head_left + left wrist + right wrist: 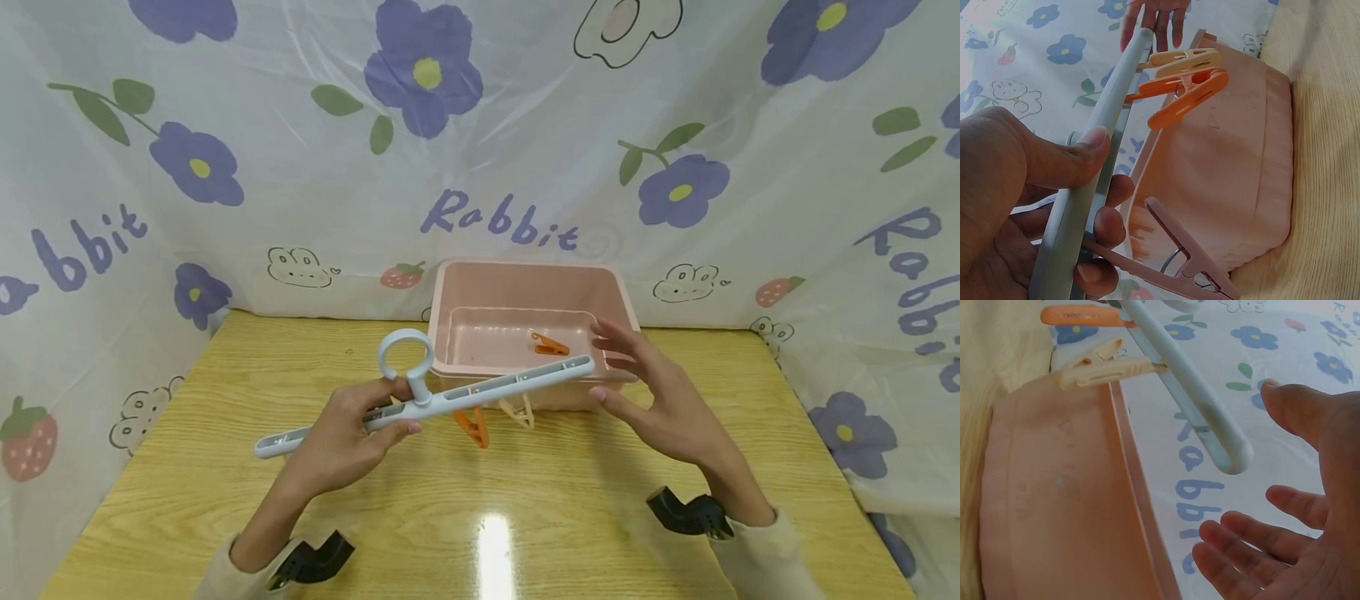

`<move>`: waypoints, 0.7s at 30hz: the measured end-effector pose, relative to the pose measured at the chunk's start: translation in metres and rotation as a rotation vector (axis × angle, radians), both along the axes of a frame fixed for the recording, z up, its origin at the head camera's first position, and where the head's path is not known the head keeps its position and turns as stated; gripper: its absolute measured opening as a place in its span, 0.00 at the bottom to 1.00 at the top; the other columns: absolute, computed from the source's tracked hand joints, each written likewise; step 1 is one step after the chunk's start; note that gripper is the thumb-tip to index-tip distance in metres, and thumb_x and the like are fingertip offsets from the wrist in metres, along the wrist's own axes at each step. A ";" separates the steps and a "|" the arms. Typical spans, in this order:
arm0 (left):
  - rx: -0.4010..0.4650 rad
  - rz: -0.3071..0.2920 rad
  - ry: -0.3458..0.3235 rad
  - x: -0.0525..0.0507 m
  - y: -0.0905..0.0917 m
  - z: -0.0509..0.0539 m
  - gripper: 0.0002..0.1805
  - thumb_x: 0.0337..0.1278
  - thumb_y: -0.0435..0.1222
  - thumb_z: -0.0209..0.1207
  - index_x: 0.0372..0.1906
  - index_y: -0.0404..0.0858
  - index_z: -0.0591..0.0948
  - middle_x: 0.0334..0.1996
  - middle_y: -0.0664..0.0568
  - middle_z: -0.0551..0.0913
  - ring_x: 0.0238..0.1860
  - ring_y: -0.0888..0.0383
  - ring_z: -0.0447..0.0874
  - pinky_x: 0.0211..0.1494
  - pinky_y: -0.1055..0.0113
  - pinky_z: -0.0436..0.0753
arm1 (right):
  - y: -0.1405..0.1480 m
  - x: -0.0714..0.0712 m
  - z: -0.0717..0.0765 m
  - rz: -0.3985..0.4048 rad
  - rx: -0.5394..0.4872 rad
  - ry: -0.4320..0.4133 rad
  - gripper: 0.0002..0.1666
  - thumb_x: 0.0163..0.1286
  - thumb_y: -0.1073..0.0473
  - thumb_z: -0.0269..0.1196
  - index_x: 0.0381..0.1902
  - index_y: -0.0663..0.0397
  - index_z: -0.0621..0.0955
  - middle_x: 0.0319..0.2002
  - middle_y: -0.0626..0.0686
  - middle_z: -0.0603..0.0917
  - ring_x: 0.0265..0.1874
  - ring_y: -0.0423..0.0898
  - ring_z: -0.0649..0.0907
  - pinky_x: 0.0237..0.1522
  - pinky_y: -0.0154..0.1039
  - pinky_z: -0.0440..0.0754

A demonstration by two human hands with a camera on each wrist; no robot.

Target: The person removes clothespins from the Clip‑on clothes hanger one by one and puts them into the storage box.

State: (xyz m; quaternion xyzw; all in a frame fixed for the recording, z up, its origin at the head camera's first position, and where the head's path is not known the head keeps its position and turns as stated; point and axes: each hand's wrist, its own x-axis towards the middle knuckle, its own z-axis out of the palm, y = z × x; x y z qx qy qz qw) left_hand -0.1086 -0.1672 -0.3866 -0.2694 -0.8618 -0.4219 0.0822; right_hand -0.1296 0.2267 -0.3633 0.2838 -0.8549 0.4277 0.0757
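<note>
A pale blue hanger bar with a hook (510, 386) is gripped by my left hand (341, 437), thumb on one side and fingers curled round the other. From the bar hang an orange clip (474, 428), a cream clip (519, 412) and, in the left wrist view, a pinkish-brown clip (1172, 262) near my left fingers. My right hand (667, 408), fingers spread, is just beyond the bar's right end and touches nothing. Another orange clip (551, 344) lies inside the pink bin (532, 283).
The bin stands at the back of the wooden table (420, 517), against a patterned cloth (300, 167) that hangs behind and along both sides. My right hand is in front of the bin's right part, and the hanger crosses before its front rim.
</note>
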 end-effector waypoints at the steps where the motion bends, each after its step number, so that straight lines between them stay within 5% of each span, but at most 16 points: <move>1: 0.003 0.000 0.002 0.000 0.000 0.000 0.14 0.58 0.32 0.72 0.48 0.44 0.85 0.41 0.57 0.89 0.33 0.62 0.79 0.38 0.68 0.79 | 0.000 0.001 -0.001 0.011 -0.019 -0.007 0.50 0.68 0.68 0.69 0.81 0.40 0.59 0.76 0.49 0.68 0.71 0.52 0.75 0.68 0.30 0.74; 10: 0.016 0.012 0.020 0.003 0.001 0.003 0.13 0.57 0.31 0.72 0.45 0.46 0.85 0.41 0.57 0.88 0.31 0.62 0.78 0.36 0.69 0.79 | -0.005 0.005 -0.012 0.107 -0.195 -0.109 0.45 0.70 0.75 0.63 0.79 0.47 0.62 0.74 0.55 0.71 0.69 0.42 0.76 0.67 0.36 0.77; 21: 0.055 0.010 0.013 0.004 0.001 0.005 0.14 0.58 0.31 0.71 0.47 0.45 0.85 0.37 0.58 0.88 0.27 0.67 0.77 0.32 0.69 0.79 | -0.018 0.016 -0.024 0.126 -0.227 -0.212 0.42 0.73 0.71 0.62 0.80 0.47 0.61 0.68 0.59 0.78 0.66 0.51 0.79 0.59 0.38 0.83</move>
